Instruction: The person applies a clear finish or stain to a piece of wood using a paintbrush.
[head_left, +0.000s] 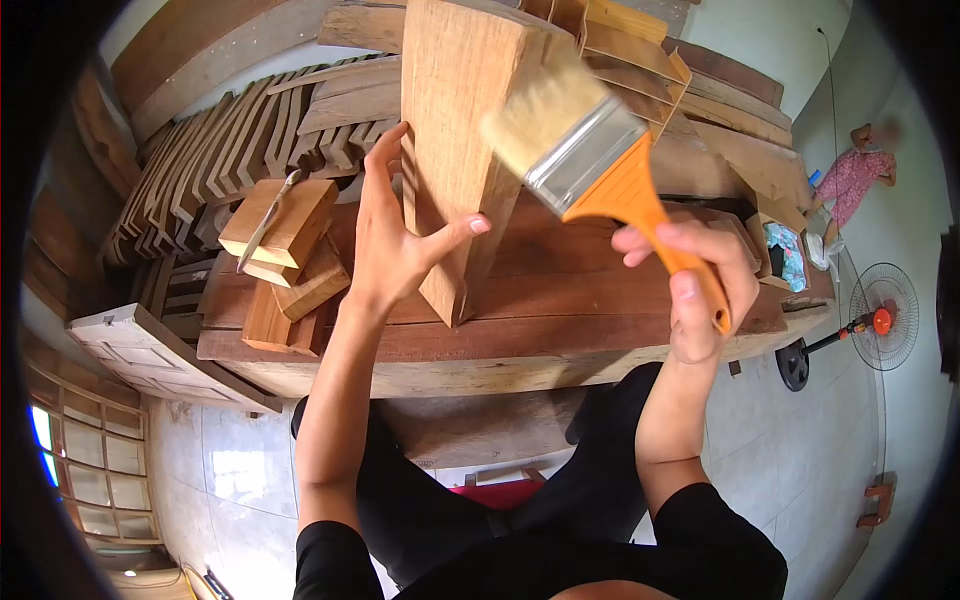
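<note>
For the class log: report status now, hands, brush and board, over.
Left hand steadying upright wooden board. Right hand gripping orange-handled paintbrush, bristles at board's face. Wood blocks stacked left, clear of hands.

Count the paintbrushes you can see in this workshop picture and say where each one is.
1. The paintbrush, with an orange handle and pale bristles, is gripped in the right hand, its bristles at the upright wooden board steadied by the left hand. Others may be hidden among the stacked wood.
</note>
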